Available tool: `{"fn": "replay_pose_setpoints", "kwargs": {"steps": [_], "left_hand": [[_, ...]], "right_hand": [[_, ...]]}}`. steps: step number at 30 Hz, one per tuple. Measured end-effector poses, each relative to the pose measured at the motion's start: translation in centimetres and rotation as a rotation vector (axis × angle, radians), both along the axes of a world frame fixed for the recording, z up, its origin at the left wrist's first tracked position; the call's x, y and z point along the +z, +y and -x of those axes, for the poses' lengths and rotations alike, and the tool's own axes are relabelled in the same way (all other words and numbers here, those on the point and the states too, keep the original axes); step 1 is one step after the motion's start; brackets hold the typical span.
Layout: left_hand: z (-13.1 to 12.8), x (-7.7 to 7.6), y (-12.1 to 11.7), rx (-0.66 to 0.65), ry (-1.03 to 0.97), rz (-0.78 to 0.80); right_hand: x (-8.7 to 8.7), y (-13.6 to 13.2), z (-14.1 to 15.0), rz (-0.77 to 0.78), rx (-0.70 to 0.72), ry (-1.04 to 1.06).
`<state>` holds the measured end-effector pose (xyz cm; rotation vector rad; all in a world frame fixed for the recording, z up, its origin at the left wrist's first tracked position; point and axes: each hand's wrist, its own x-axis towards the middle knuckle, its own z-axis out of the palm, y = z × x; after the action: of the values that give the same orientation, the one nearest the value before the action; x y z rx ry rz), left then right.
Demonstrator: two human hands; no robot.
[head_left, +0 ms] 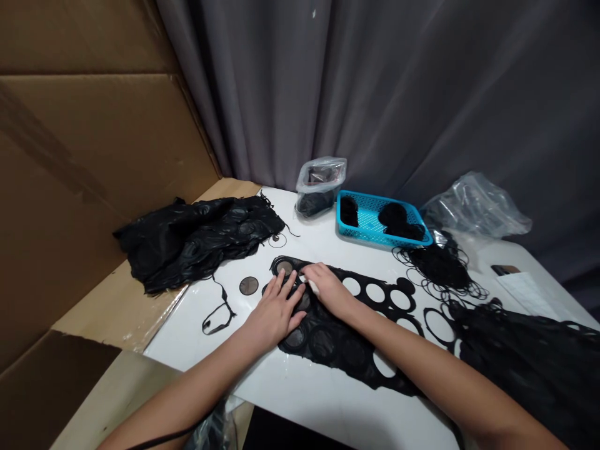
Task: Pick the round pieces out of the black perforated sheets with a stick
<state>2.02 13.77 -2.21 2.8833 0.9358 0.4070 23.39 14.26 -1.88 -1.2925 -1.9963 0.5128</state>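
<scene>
On the far left, a crumpled black pile (201, 240) lay partly over a cardboard flap (122, 312) and partly on the white table (398, 419). To its right were a thin black strip (224, 292), looped on itself, and a loose dark disc (249, 285), apart from everything else. Mid-table lay the perforated black sheet (337, 322), its left end under both hands. The left hand (277, 310) pressed flat there, fingers spread; the right hand (328, 290) had its fingers curled at the sheet's surface, but whether they pinched it could not be told. Round pieces (322, 343) filled its left-hand circles, while open holes showed farther right. A hard pull there could have torn the narrow webs between circles, especially if the left hand's pressure slipped. Farther right, beyond a blue basket (384, 240), a tangle of black rings (438, 269) could have snagged the sheet, if dragged that way.
</scene>
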Motion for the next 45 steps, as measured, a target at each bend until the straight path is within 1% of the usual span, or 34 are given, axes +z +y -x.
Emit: {"fn": "replay_pose_setpoints", "kwargs": {"steps": [1, 4, 5, 6, 7, 8, 10, 13, 15, 18, 23, 28, 37, 41, 45], "left_hand": [[0.0, 0.0, 0.0, 0.001, 0.004, 0.002], [-0.1, 0.2, -0.1, 0.007, 0.025, 0.006], [-0.1, 0.3, -0.1, 0.008, 0.027, 0.006], [-0.1, 0.4, -0.2, 0.004, 0.024, 0.004], [0.0, 0.6, -0.1, -0.002, 0.014, 0.001], [0.2, 0.7, -0.1, -0.009, 0.0, -0.002], [0.8, 1.0, 0.2, 0.0, -0.035, -0.012], [1.9, 1.3, 0.6, 0.09, -0.087, -0.021], [2.6, 1.2, 0.8, 0.128, -0.105, -0.019], [3.2, 0.9, 0.8, 0.124, -0.11, -0.017], [3.1, 0.8, 0.5, 0.138, -0.112, -0.011], [3.0, 1.2, 0.6, 0.134, -0.117, -0.002], [2.8, 1.2, 0.7, 0.137, -0.111, -0.027], [2.7, 1.2, 0.9, 0.142, -0.111, -0.033], [2.5, 1.6, 1.1, 0.123, -0.098, -0.038]], "right_hand": [[0.0, 0.4, -0.6, 0.005, -0.091, 0.046], [0.7, 2.3, -3.2, 0.047, -0.457, 0.203], [1.1, 2.9, -3.9, 0.054, -0.538, 0.232], [1.4, 3.4, -4.4, 0.052, -0.575, 0.246], [1.8, 3.8, -4.5, 0.044, -0.568, 0.251], [2.0, 4.1, -4.2, 0.035, -0.522, 0.248], [2.3, 4.3, -2.7, 0.021, -0.372, 0.238], [2.3, 4.2, 0.6, 0.027, -0.128, 0.203], [2.1, 4.1, 2.2, 0.053, -0.001, 0.181], [1.9, 4.0, 3.1, 0.1, 0.104, 0.164], [1.7, 4.0, 3.1, 0.16, 0.14, 0.216], [1.5, 3.9, 3.3, 0.164, 0.154, 0.199], [1.3, 3.9, 3.5, 0.143, 0.165, 0.171], [1.2, 3.7, 3.6, 0.085, 0.174, 0.13], [0.5, 3.0, 4.3, -0.031, 0.163, -0.006]]}}
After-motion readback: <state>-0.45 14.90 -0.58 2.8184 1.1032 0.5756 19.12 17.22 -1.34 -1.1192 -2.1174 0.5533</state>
